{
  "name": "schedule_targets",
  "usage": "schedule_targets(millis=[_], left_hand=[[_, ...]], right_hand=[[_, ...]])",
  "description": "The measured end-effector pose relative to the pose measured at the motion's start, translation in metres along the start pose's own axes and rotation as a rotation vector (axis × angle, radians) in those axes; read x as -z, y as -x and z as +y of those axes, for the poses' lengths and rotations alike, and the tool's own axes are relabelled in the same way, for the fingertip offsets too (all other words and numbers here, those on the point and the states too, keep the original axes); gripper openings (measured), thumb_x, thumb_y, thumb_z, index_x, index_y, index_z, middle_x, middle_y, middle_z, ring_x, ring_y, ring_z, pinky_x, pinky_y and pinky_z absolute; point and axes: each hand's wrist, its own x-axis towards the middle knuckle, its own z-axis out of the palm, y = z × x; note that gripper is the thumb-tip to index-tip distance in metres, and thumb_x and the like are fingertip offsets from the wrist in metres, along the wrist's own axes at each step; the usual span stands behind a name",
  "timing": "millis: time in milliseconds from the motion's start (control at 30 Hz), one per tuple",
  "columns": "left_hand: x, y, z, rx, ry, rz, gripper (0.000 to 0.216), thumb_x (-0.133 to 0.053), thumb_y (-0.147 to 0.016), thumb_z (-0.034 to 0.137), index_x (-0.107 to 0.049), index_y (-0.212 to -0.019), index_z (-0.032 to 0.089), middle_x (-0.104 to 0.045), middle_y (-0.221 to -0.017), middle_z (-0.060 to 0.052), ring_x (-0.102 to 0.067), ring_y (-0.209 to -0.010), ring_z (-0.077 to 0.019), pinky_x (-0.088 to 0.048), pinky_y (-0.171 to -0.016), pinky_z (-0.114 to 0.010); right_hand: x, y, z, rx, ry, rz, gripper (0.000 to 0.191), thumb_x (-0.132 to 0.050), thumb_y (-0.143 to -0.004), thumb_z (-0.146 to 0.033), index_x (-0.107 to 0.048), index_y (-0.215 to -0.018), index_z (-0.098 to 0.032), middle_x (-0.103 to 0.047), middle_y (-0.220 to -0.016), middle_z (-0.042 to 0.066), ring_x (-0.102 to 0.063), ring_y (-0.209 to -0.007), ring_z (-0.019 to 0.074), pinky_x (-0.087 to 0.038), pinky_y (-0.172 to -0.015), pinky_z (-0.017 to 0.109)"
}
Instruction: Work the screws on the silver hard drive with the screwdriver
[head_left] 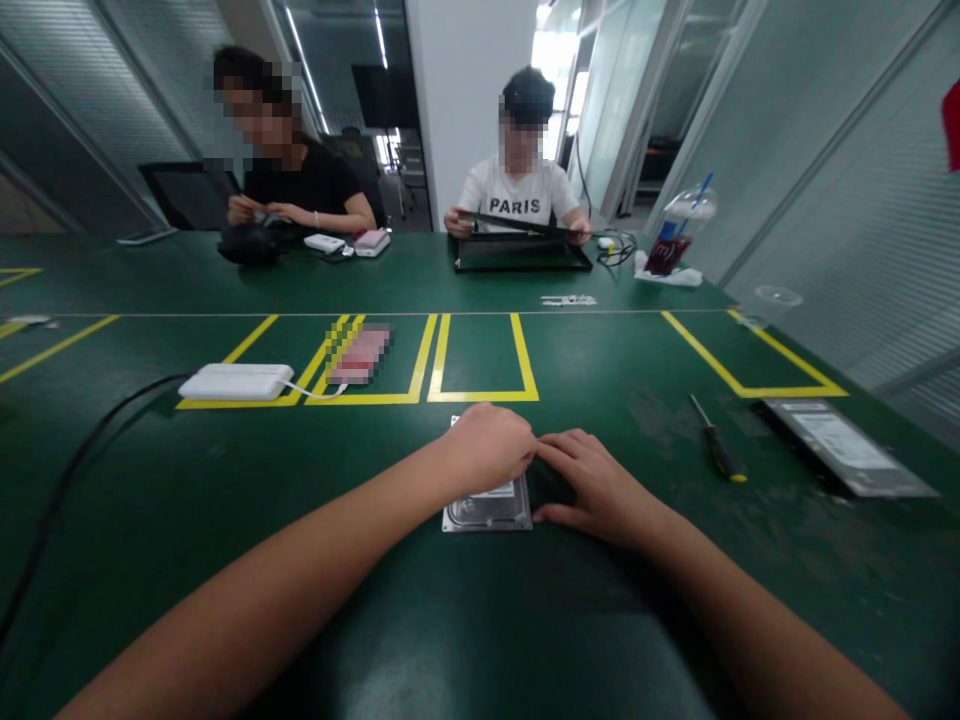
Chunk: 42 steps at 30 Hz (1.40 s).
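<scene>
- A flat rectangular hard drive in silver metal with a white label (491,512) lies on the dark green desk (480,630), in front of the person and partly covered by the hands.
- The left hand (491,447) is over the hard drive, its fingers curled into a loose fist; whether they grasp something small cannot be told.
- The right hand (592,483) is just right of the hard drive, fingers spread and loosely bent, forefinger reaching the left hand's fist, thumb beside the drive's near right corner.
- Right of the hard drive lies a slim screwdriver with a black and yellow handle (724,455); farther right is a flat dark-and-silver metal box with a white label (847,448).
- Beyond the hard drive, yellow tape outlines (484,397) mark the desk.
- Left of and beyond the hard drive sit a white rounded rectangular plastic block (236,381) and a pinkish-red flat object (365,350), blurred out, with a thin white cable (319,396) between them.
- Well beyond the hard drive, a co-worker in a white T-shirt (517,190) holds a flat black panel (517,225).
</scene>
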Motion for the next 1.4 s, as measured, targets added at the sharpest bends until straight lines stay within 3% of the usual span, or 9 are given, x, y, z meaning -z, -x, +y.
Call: schedule_targets(millis=[333,733,900,1033,1200,1400], left_hand=[[-0.006,-0.009,-0.006,0.218,0.103,-0.036,0.015,-0.065,-0.063,0.014,-0.074,-0.061,0.025,-0.067,-0.06,-0.002,-0.064,-0.063,-0.0202,-0.047,-0.061,-0.028],[-0.012,-0.005,-0.017,0.237,0.261,-0.036,0.008,-0.075,-0.063,0.019,-0.076,-0.063,0.028,-0.071,-0.065,0.001,-0.064,-0.062,-0.0184,-0.045,-0.059,-0.027],[-0.016,0.021,-0.01,0.249,0.248,0.077,0.008,-0.07,-0.078,0.021,-0.075,-0.082,0.024,-0.074,-0.082,0.0,-0.067,-0.078,-0.0215,-0.049,-0.07,-0.032],[-0.018,0.053,0.004,0.238,0.222,0.137,0.021,-0.068,-0.085,0.03,-0.071,-0.103,0.022,-0.072,-0.107,-0.006,-0.066,-0.099,-0.0277,-0.048,-0.088,-0.042],[-0.028,0.084,0.023,0.153,0.162,0.129,0.04,-0.065,-0.089,0.042,-0.062,-0.122,0.019,-0.064,-0.13,-0.01,-0.058,-0.12,-0.0292,-0.037,-0.108,-0.051],[-0.048,0.09,0.031,0.154,0.079,0.214,0.049,-0.062,-0.091,0.044,-0.055,-0.13,0.015,-0.059,-0.136,-0.011,-0.05,-0.131,-0.0277,-0.025,-0.119,-0.052]], right_hand=[[0.002,0.001,0.001,0.004,-0.022,0.005,0.073,-0.069,-0.081,-0.054,-0.048,-0.14,-0.018,-0.057,-0.133,0.015,-0.051,-0.118,0.0323,-0.045,-0.101,0.052],[0.006,0.004,0.007,-0.031,0.072,0.022,0.072,-0.068,-0.082,-0.053,-0.049,-0.14,-0.014,-0.057,-0.132,0.016,-0.053,-0.117,0.0308,-0.048,-0.101,0.048],[0.019,0.009,0.007,-0.266,0.212,0.079,0.034,-0.051,-0.095,-0.048,-0.065,-0.099,-0.017,-0.065,-0.097,0.01,-0.062,-0.088,0.024,-0.052,-0.076,0.038],[0.035,0.015,0.011,-0.479,0.433,0.192,0.029,-0.044,-0.098,-0.04,-0.06,-0.085,-0.019,-0.063,-0.085,0.007,-0.062,-0.08,0.0226,-0.046,-0.067,0.035],[0.058,0.026,0.022,-0.793,0.656,0.052,0.022,-0.048,-0.094,-0.033,-0.061,-0.103,-0.017,-0.064,-0.1,0.013,-0.063,-0.093,0.0319,-0.045,-0.069,0.037],[0.079,0.041,0.044,-1.125,0.472,-0.152,0.038,-0.042,-0.095,-0.038,-0.052,-0.126,-0.02,-0.057,-0.124,0.02,-0.058,-0.113,0.0412,-0.048,-0.076,0.047]])
